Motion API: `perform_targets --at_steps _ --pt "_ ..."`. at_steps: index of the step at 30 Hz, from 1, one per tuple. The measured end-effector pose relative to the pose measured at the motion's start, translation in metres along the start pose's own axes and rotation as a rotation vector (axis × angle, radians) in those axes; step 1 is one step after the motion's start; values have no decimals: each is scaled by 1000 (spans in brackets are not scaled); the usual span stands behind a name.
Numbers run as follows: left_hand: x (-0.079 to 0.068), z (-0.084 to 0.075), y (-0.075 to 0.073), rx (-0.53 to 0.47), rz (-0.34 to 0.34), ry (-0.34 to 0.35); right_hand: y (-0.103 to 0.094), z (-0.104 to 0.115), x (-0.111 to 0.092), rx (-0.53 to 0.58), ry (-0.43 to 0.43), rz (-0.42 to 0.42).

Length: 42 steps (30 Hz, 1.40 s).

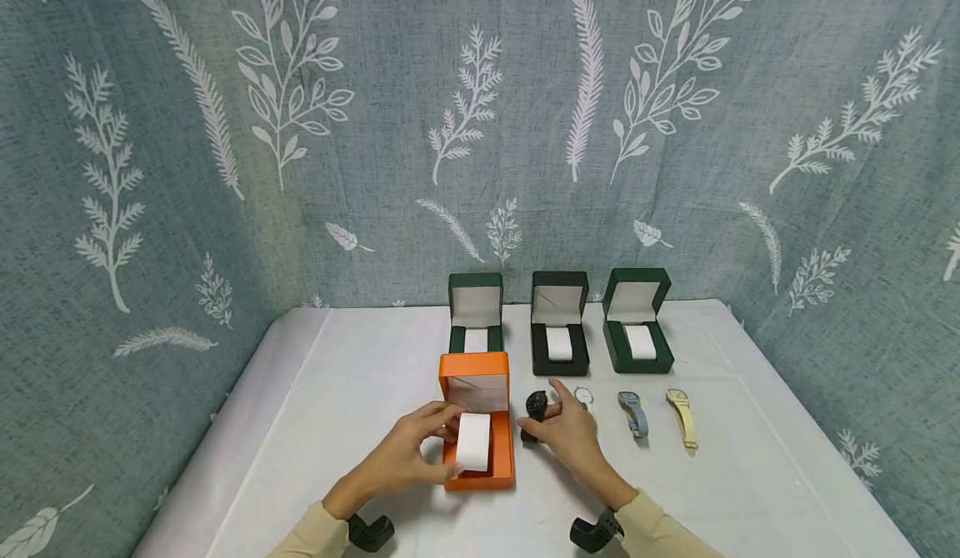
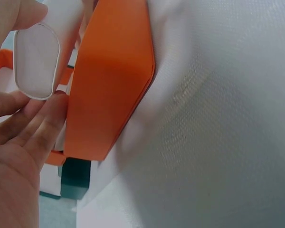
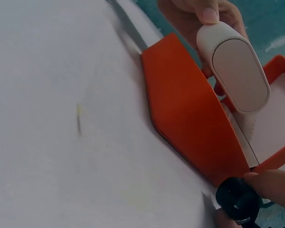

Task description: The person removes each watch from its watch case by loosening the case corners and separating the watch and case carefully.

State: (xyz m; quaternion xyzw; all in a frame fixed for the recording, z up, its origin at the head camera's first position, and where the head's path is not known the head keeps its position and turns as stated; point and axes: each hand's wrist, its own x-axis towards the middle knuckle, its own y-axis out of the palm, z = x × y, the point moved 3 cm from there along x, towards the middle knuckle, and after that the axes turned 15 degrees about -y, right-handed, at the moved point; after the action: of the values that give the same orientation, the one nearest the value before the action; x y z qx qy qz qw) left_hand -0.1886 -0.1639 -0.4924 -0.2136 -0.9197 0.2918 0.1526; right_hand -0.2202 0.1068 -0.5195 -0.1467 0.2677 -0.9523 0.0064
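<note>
An orange watch box (image 1: 480, 484) stands with its lid up in the middle of the white table. My left hand (image 1: 405, 451) pinches a white watch cushion (image 1: 473, 441) between thumb and fingers. In the right wrist view the cushion (image 3: 241, 75) is tilted and raised above the box's lower part. Just right of the box, my right hand (image 1: 576, 440) grips a black watch (image 1: 536, 406) between thumb and fingers. Part of its strap is hidden by the fingers. A white-faced watch (image 1: 584, 396) lies behind my right hand, partly covered by it.
Behind the orange box stand a green box (image 1: 476, 279), a black box (image 1: 560, 369) and another green box (image 1: 642, 366), all with lids up and white cushions inside. A blue watch (image 1: 633, 415) and a yellow watch (image 1: 682, 418) lie to the right. Patterned cloth (image 1: 525, 125) hangs behind.
</note>
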Motion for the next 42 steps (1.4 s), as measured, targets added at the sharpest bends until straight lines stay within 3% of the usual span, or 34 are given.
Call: perform_targets --at_steps 9,16,26,29,35,42 --pt "0 1 1 -14 9 -12 -1 1 3 -3 18 8" --pt "-1 -2 0 19 -15 22 -2 4 3 -46 -67 17" --pt "0 0 0 19 -17 20 -3 10 -1 -143 -195 1" --pt "0 0 0 41 -25 8 -4 11 -2 -166 -199 -6" --pt "1 -1 -1 102 -63 -12 -9 12 -1 -116 -187 0" --pt "0 0 -1 99 -56 -25 -13 14 -1 -93 -207 -1"
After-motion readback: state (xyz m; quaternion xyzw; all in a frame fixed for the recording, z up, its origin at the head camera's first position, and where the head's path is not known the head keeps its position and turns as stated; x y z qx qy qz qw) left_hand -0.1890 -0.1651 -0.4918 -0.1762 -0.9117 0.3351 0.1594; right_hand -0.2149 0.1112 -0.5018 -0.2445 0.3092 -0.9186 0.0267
